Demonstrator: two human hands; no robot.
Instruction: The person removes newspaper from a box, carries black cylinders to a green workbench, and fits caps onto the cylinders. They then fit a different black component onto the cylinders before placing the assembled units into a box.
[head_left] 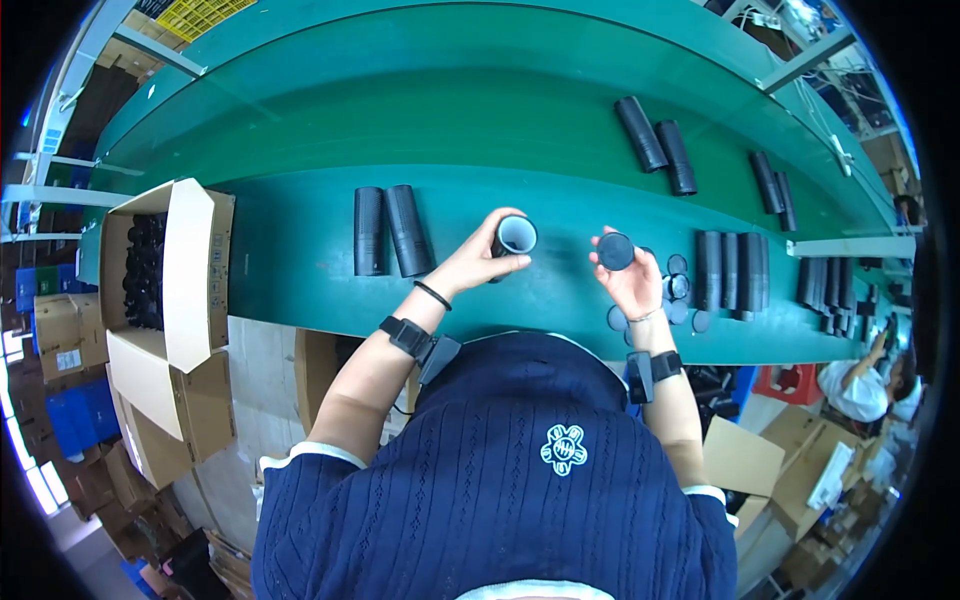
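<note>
My left hand [478,262] grips a black tube [514,240] with its open, pale-lined end facing up toward me. My right hand [630,280] holds a round black cap [615,251] between thumb and fingers, a short gap to the right of the tube's mouth. Both hands hover over the green conveyor belt [300,260]. Several loose black caps [678,287] lie on the belt just right of my right hand. Two black tubes [390,230] lie side by side on the belt to the left of my left hand.
An open cardboard box [160,265] full of black tubes stands at the belt's left end. A row of black tubes [730,270] lies right of the caps, more tubes [658,145] farther back. Another person [865,380] works at the right. Cardboard boxes [780,470] sit below.
</note>
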